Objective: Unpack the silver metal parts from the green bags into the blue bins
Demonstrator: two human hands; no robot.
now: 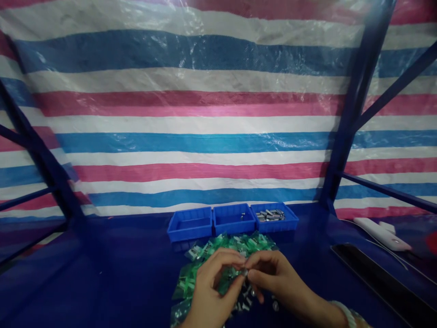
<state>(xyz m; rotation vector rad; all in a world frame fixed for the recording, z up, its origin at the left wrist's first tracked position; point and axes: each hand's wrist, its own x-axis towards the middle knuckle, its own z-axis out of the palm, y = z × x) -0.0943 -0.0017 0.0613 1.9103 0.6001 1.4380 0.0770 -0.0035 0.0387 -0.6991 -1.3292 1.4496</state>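
Observation:
My left hand [216,284] and my right hand [276,278] meet above the blue table, fingertips pinched together. Between them is a small shiny metal piece [244,272], too small to name exactly, touched by the fingers of both hands. Around and behind the hands spreads a pile of small clear-and-green plastic bags [187,280] with pale parts inside. Loose small metal parts [244,303] that look like screws lie on the table under my hands, partly hidden by them.
Three blue bins stand behind the pile: a left bin [189,234], a middle bin [235,228] with a few small bits, and a right bin [290,224] holding metal pieces [271,215]. At right lie a long black object [378,280] and a white power strip [380,233] with cables. Blue frame posts [344,132] flank the table.

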